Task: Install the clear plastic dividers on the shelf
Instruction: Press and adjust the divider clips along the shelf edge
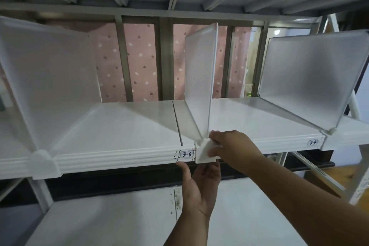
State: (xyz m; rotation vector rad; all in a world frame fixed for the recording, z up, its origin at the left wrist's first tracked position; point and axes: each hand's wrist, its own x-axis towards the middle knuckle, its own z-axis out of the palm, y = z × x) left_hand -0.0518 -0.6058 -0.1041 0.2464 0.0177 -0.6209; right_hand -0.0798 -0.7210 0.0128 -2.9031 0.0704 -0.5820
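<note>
At the front lip of the shelf (123, 158), just right of the label (187, 154) marked 3-3, the middle divider (199, 78) stands upright with its white clip (204, 152) hooked over the edge. The right hand (233, 146) lies over the clip's right side, fingers curled and pressing on it, while the left hand (199, 183) comes up from below, palm open and fingers spread, its fingertips touching the underside of the lip beneath the clip. Two more dividers already stand on the shelf, one at far left (50, 74) and one at right (311, 78). The step in hand seems to be seating this clip. Next, it likely needs a firm squeeze between both hands until it sits flush, then a check that the panel stands square to the edge.
</note>
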